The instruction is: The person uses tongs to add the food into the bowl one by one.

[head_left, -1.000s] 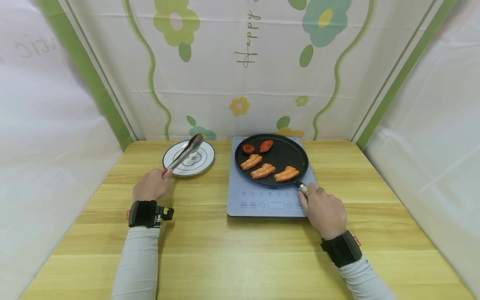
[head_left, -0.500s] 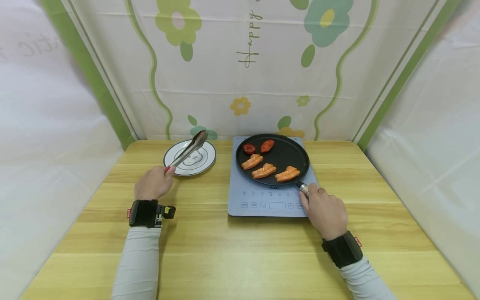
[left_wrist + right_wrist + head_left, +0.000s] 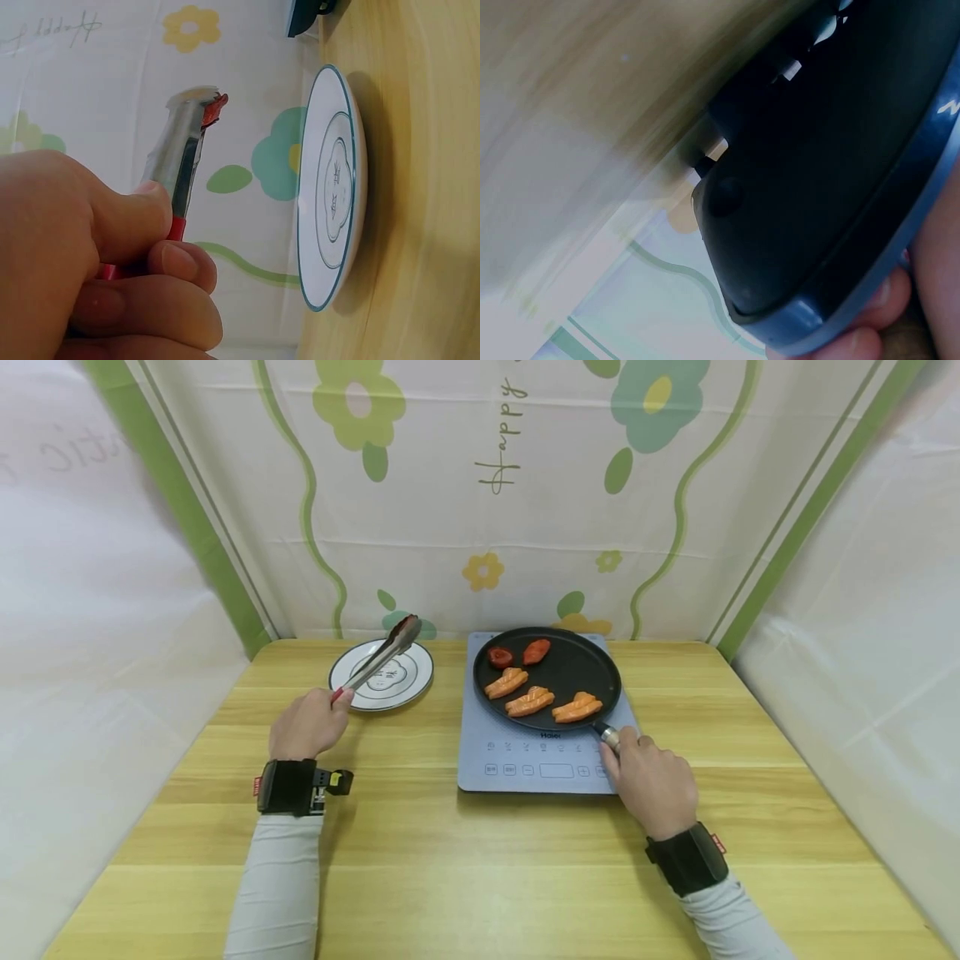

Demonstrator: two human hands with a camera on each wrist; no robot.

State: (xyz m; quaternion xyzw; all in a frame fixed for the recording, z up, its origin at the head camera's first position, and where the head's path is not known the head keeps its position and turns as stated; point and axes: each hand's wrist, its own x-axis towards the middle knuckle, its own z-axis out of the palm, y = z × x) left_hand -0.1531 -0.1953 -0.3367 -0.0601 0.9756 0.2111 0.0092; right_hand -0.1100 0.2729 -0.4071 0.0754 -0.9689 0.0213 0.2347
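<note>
My left hand point(image 3: 309, 725) grips metal tongs point(image 3: 384, 657) by their red handles, with the tips raised above the round white plate point(image 3: 390, 697). In the left wrist view a small dark-red piece of food point(image 3: 214, 109) shows between the tongs' tips. My right hand point(image 3: 657, 785) holds the handle point(image 3: 611, 740) of a black frying pan point(image 3: 573, 672). Two red pieces point(image 3: 536, 651) and three orange salmon-like pieces point(image 3: 530, 701) lie in the pan. Its base rests on a pale blue induction cooker point(image 3: 480, 743). Right fingertips point(image 3: 855, 343) curl round the handle in the right wrist view.
The plate and cooker stand at the back of a wooden table point(image 3: 465, 877), with bare wood between them. A flower-printed cloth point(image 3: 420, 527) hangs right behind them. White cloth walls point(image 3: 862, 693) close off both sides.
The tongs' tips have risen slightly and swung a little to the right over the plate. My right hand keeps its hold on the pan, and the food in it lies as before.
</note>
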